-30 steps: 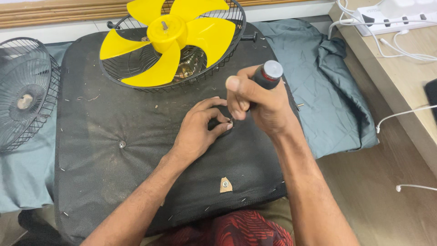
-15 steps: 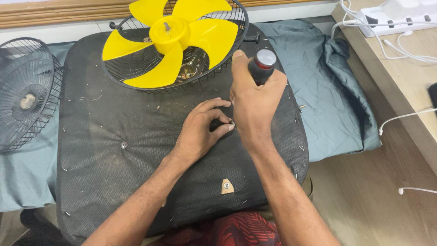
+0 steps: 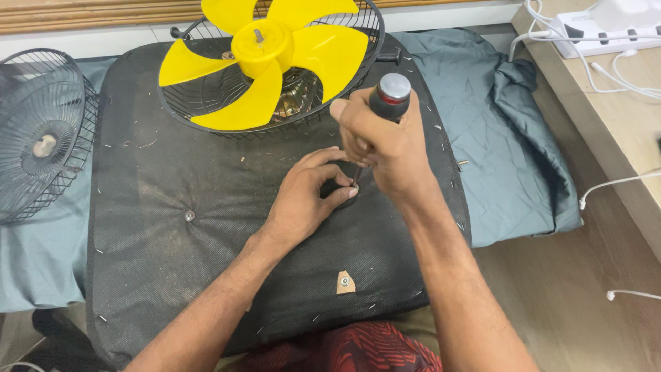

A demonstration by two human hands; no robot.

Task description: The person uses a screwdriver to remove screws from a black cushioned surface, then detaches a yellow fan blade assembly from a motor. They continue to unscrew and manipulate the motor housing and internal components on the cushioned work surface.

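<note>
Screwdriver point(image 3: 390, 96) with a black handle, red band and grey cap is held upright over the middle of a dark fabric panel point(image 3: 206, 227), its thin shaft running down to a small dark part pinched against the panel. The right hand point(image 3: 385, 148) is clenched round the handle, thumb pointing left. The left hand point(image 3: 303, 200) is curled at the foot of the shaft, thumb and forefinger closed on that small part; what the part is cannot be told, since the fingers hide most of it.

Compared with a second ago, the handle has been brought from a slant to nearly vertical, and the right fist has been moved closer over the left hand, so the tip now looks seated rather than being lined up. The left hand has kept its place throughout. From this it is judged that turning of a fastener is under way.

Nearer to the viewer, a red patterned cloth point(image 3: 358, 351) is seen at the lower edge, and a small tan patch point(image 3: 345, 282) sits on the panel. A metal stud point(image 3: 189, 215) lies to the left of the hands.

Further off, a yellow fan blade point(image 3: 275, 55) rests in a black wire guard point(image 3: 206, 110) at the top of the panel. A second wire guard point(image 3: 41, 138) lies at far left on a grey-green sheet point(image 3: 496, 138). At far right, a wooden desk point(image 3: 620, 124) carries a white power strip point(image 3: 592, 31) with white cables.
</note>
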